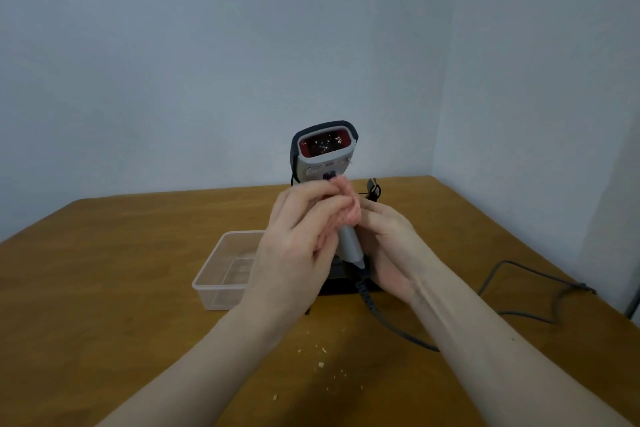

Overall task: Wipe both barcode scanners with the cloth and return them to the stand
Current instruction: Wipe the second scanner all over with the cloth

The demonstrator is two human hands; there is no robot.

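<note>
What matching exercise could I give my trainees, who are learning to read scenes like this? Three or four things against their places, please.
Things:
1. grey barcode scanner with red window
2. pink cloth
3. clear plastic tub
4. pale crumbs

Places:
A. on the wooden table, left of the hands
B. scattered on the table between the forearms
C. held upright above the table
D. bunched against the scanner's handle, in the left hand

Pairs: 1-C, 2-D, 3-A, 4-B
</note>
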